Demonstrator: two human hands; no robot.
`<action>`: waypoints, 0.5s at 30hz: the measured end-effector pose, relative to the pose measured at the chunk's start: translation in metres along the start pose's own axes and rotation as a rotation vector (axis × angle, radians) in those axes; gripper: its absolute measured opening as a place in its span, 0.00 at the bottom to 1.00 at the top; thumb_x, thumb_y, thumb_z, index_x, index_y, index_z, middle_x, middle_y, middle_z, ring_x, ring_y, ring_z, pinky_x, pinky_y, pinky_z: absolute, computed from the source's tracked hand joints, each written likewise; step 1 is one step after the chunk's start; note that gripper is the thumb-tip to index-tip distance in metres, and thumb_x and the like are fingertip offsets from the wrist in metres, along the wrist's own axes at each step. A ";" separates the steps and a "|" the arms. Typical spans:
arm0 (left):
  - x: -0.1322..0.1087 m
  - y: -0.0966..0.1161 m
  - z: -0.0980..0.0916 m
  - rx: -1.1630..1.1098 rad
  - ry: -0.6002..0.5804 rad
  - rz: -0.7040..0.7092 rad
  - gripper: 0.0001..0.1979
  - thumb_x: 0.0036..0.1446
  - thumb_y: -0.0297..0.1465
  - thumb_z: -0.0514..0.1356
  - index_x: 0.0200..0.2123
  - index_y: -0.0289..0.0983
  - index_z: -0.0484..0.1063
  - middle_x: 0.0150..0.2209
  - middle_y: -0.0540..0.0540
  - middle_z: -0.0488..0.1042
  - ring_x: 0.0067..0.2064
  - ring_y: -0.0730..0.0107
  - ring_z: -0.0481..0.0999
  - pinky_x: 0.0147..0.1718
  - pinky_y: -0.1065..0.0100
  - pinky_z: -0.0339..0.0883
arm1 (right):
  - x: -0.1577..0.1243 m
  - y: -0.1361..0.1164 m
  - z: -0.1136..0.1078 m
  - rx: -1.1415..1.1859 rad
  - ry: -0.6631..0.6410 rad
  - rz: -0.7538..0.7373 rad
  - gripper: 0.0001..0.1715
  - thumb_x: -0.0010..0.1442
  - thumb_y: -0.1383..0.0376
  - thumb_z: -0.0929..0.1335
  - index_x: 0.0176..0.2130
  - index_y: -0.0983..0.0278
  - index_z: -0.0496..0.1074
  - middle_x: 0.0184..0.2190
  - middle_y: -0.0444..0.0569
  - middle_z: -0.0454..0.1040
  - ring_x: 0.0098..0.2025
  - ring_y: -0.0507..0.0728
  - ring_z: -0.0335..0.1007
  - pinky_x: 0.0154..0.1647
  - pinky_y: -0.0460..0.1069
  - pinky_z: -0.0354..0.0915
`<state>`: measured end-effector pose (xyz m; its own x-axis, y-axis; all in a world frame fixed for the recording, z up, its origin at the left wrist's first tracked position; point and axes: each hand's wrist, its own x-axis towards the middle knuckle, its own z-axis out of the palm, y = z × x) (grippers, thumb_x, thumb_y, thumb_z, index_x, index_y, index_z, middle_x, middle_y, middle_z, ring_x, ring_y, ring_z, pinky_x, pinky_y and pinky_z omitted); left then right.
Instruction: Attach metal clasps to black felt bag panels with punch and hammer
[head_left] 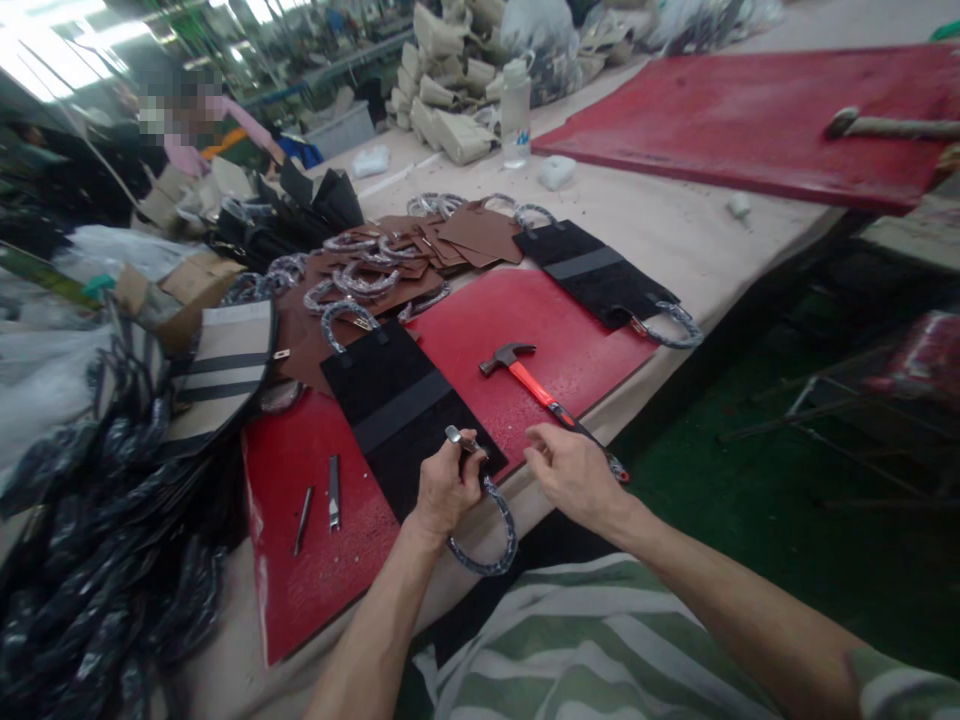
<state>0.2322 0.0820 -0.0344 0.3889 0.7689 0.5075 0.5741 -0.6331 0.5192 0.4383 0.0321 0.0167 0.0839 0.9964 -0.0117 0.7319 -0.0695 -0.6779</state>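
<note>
A black panel [405, 400] with a grey band lies slanted on the red board [315, 590]. At its near end my left hand [448, 482] is closed round a small metal tool [454, 436], held near the panel's corner. A wrapped loop handle [504, 560] hangs from that end, just beside my left hand. My right hand [571, 470] is over the board's front edge, fingers curled, by the handle of a claw hammer [531, 380]; whether it holds anything small is hidden. The hammer lies on the board, its head pointing away.
A second black panel [592, 268] lies at the back right. Brown pieces [420, 250] with wrapped handles are piled behind. Two metal tools [334, 492] lie at left, near dark wrapped pieces [97, 560]. A bottle [516, 115] stands farther back. A person [191, 130] is at the far left.
</note>
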 end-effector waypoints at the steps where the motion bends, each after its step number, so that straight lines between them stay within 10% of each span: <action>1: 0.000 0.000 0.000 -0.010 -0.006 -0.010 0.11 0.63 0.30 0.57 0.49 0.36 0.69 0.40 0.43 0.79 0.39 0.66 0.81 0.41 0.69 0.76 | 0.003 0.005 -0.008 -0.104 0.063 -0.035 0.11 0.63 0.67 0.65 0.46 0.65 0.72 0.39 0.52 0.76 0.42 0.60 0.72 0.44 0.51 0.63; 8: 0.004 0.008 -0.001 -0.169 -0.058 -0.161 0.07 0.62 0.30 0.58 0.44 0.38 0.70 0.44 0.44 0.78 0.44 0.66 0.80 0.46 0.67 0.74 | 0.026 0.035 -0.030 -0.450 -0.068 0.033 0.11 0.60 0.67 0.68 0.44 0.68 0.67 0.44 0.58 0.68 0.39 0.63 0.69 0.35 0.51 0.60; 15: 0.007 0.011 -0.002 -0.178 -0.054 -0.194 0.05 0.61 0.31 0.58 0.40 0.38 0.72 0.42 0.43 0.79 0.42 0.65 0.79 0.44 0.66 0.73 | 0.054 0.024 -0.034 0.782 -0.511 0.537 0.06 0.56 0.71 0.64 0.36 0.63 0.63 0.24 0.41 0.63 0.21 0.51 0.59 0.23 0.45 0.58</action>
<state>0.2397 0.0797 -0.0234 0.3246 0.8780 0.3518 0.5080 -0.4755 0.7182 0.4835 0.0825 0.0248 -0.1601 0.7597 -0.6302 0.0329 -0.6340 -0.7726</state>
